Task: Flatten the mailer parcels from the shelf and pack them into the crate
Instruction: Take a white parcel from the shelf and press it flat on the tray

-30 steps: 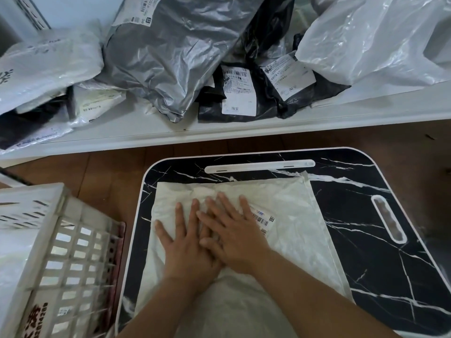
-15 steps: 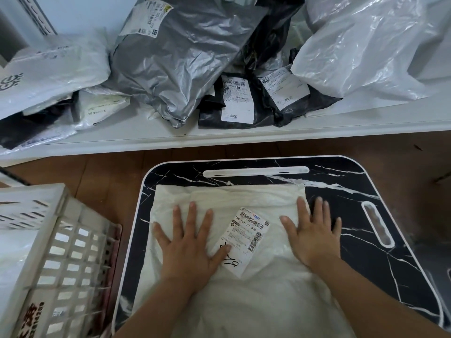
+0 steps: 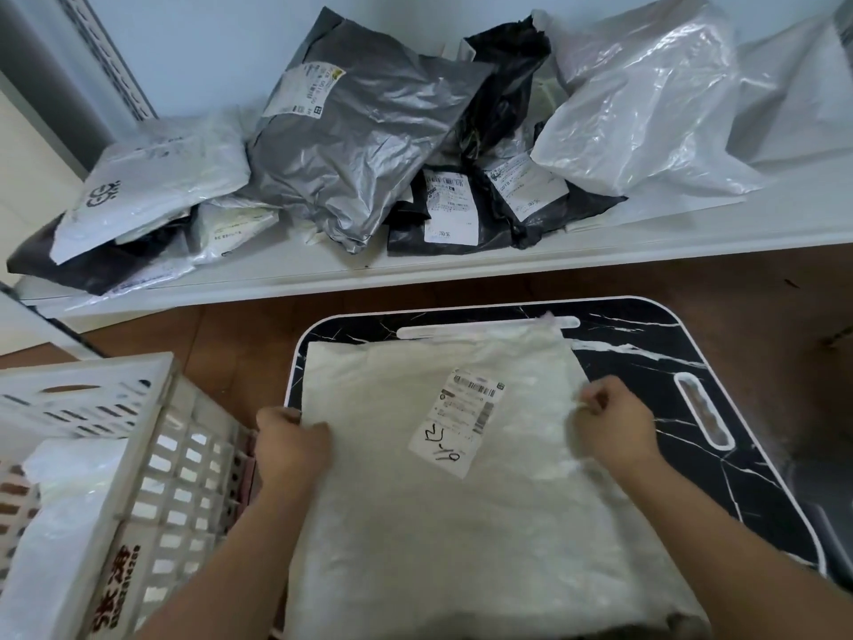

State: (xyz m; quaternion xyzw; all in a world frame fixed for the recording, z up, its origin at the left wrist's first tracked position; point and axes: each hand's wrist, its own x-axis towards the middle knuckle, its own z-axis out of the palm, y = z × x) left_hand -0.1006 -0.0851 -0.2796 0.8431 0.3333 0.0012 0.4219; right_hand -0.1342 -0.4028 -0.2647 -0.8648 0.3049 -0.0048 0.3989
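A flat white mailer parcel (image 3: pixel 461 501) with a shipping label (image 3: pixel 461 422) lies on the black marble-pattern tray table (image 3: pixel 646 344). My left hand (image 3: pixel 291 443) grips the parcel's left edge, thumb on top. My right hand (image 3: pixel 616 420) pinches its right edge with curled fingers. The white slatted crate (image 3: pixel 152 455) stands at the lower left, beside my left arm, with a white parcel (image 3: pixel 69 510) inside it. More mailers are piled on the white shelf (image 3: pixel 461 265) beyond the table.
On the shelf lie a large grey mailer (image 3: pixel 351 145), black mailers with labels (image 3: pixel 461 210), a big white plastic bag (image 3: pixel 646 117) and white mailers (image 3: pixel 157 182) at the left. Brown wooden floor (image 3: pixel 221 334) shows between shelf, table and crate.
Both hands left the parcel's top, where they pressed flat, and slid outward to its side edges. They now grip those edges with curled fingers. The view has tilted up slightly.
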